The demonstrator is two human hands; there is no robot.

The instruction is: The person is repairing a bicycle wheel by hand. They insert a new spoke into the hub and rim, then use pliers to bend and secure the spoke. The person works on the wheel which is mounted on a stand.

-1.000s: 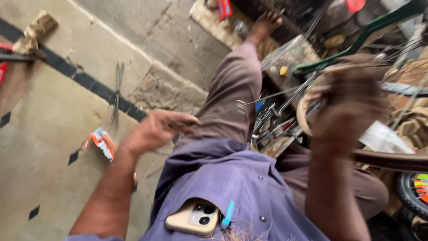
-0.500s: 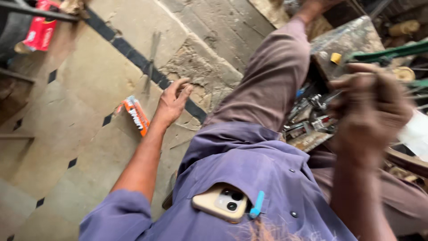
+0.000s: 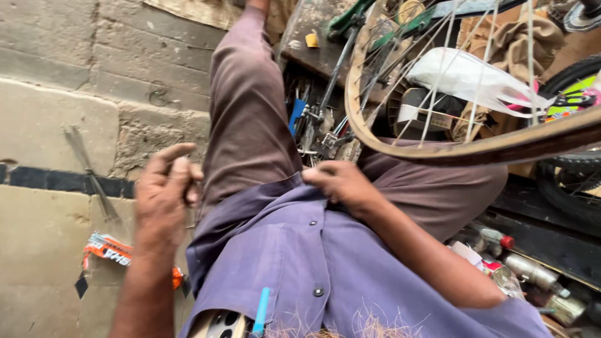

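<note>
Shirt hem (image 3: 275, 206), purple, lies across the seated person's lap, below the bicycle wheel rim (image 3: 451, 150). Right hand (image 3: 341, 184) pinches its edge; left hand (image 3: 164, 194) hovers beside the thigh, loosely curled, empty. A firmer two-handed grip would likely smooth the cloth best.

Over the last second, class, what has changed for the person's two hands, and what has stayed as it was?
The left hand drew back from the floor near the orange packet to the left thigh, fingers curled. The right hand came down from the bicycle wheel rim onto the shirt hem at the lap. The wheel, packet and pocketed phone stayed put.
</note>
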